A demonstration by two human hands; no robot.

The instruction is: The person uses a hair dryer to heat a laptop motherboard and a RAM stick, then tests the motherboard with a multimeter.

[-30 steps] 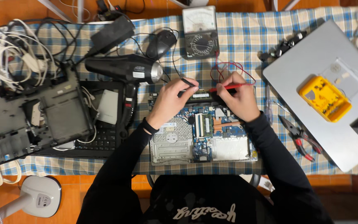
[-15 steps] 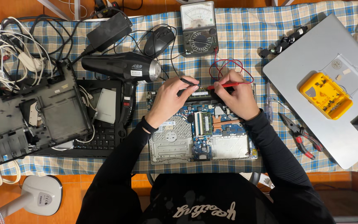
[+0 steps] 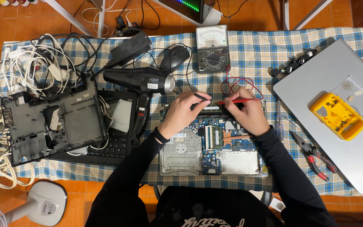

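Blue-and-cream checked cloth [image 3: 265, 54] covers the table, orange tile floor around it.

Nearest the body: opened laptop base [image 3: 213, 145], underside cover off, blue circuit board and a silver blank bay exposed. I see both hands at its far edge.

Left hand [image 3: 182, 113]: fingers curled closed on a black probe [image 3: 200, 97], pinched near the tip; tip sits at the far edge of the board. Dark band at the wrist.

Right hand [image 3: 248, 114]: closed round a red probe [image 3: 235, 101], held nearly level and pointing left, its tip just beside the black one.

Red leads loop back to an analogue multimeter [image 3: 212, 48], lying flat further off, pale dial face above, black selector below.

Containers: yellow bit case [image 3: 337, 115], clear lid open beside it, small dark bits in its slots; it rests on a closed grey laptop [image 3: 341, 168] to the right. Red-handled pliers [image 3: 314, 154] lie at that laptop's near edge.

Left side: stripped black laptop chassis [image 3: 51, 126], black hair dryer [image 3: 141, 80] with a small white label on its barrel, black mouse [image 3: 174, 58], power brick [image 3: 130, 47], tangle of white cables [image 3: 34, 71].
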